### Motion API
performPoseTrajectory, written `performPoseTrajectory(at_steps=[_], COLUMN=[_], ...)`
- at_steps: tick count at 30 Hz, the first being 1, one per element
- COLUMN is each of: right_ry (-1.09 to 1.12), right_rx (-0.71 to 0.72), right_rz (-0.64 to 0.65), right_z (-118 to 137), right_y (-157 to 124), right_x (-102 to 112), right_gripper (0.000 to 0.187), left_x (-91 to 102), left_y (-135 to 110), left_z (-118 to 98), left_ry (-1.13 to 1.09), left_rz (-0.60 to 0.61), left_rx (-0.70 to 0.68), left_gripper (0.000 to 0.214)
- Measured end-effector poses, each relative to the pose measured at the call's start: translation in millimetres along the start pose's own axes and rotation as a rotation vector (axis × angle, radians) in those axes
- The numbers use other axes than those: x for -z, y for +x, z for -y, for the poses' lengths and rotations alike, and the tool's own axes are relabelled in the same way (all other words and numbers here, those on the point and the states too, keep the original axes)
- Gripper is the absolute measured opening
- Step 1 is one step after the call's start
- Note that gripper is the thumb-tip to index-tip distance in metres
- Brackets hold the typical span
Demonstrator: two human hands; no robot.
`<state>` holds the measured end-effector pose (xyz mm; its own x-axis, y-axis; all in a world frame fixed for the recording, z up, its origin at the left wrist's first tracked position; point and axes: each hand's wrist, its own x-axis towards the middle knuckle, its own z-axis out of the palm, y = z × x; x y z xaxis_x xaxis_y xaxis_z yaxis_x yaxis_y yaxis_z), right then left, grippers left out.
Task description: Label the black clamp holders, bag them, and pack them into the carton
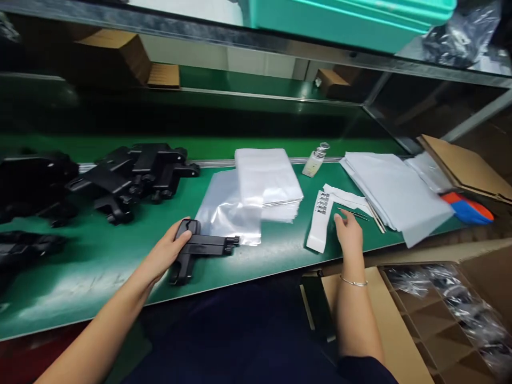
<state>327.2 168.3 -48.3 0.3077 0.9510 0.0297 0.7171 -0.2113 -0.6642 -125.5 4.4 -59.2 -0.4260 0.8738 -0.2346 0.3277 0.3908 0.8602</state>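
My left hand (176, 242) is closed around a black plastic bracket-like part (206, 245) with a T-shaped body and small knobs at its right end. The part is held low above the green bench, beside a clear plastic bag (240, 221). Over at the right, my right hand (349, 230) is at a pair of thin metal tweezers (362, 216), its thumb and forefinger slightly apart. Whether the fingertips touch the tweezers is unclear. Just left of that hand lies a white label strip (319, 234) with black printed labels.
Several similar black parts (140, 173) sit on the left of the bench (224, 272). A stack of white bags (268, 173), a small bottle (314, 161) and white sheets (394, 186) lie along the back. A divided carton (436, 320) stands lower right; a shelf edge (240, 40) crosses above.
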Motion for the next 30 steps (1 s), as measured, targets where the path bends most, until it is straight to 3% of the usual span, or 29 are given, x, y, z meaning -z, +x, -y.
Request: performPoseTrajectory(at_steps=[4,7,10,14,16,20,23,26,30], right_ry=[0.09,0.114,0.098,0.124,0.202,0.418,0.601,0.682,0.614], right_rx=[-0.026,-0.006,0.009,0.032,0.073,0.187,0.272,0.314,0.324], right_rz=[0.113,0.15,0.131,0.116,0.151,0.187,0.2,0.214,0.119], right_z=[-7,0,6,13,15,10,-1,-11,-16], right_y=[23,26,21,11,5,-11,-27,-38,-40], right_x=[-17,-29,-34,-42,-46,-47,-46,-49,-51], right_gripper=[0.055,0.052,0.049,0.05,0.047,0.045,0.042,0.038,0.038], left_x=[1.8,-10.5,-42.8,-109.8,-144.3,-201.1,-232.9,-254.8,-264.9], left_y=[-8,-23,-34,-26,-15,11,23,28,28], left_z=[-19,-48,-80,-115,-127,-141,-146,-148,-147], left_ry=[0.428,0.458,0.327,0.207,0.146,-0.032,-0.327,-0.587,-0.614], left_rz=[-0.162,-0.263,-0.087,0.318,0.436,0.534,0.705,0.736,0.689], left_rx=[-0.164,-0.342,-0.436,-0.507,-0.503,-0.354,-0.197,-0.128,-0.137], left_gripper=[0.069,0.053,0.035,0.031,0.03,0.05,0.064,0.055,0.03])
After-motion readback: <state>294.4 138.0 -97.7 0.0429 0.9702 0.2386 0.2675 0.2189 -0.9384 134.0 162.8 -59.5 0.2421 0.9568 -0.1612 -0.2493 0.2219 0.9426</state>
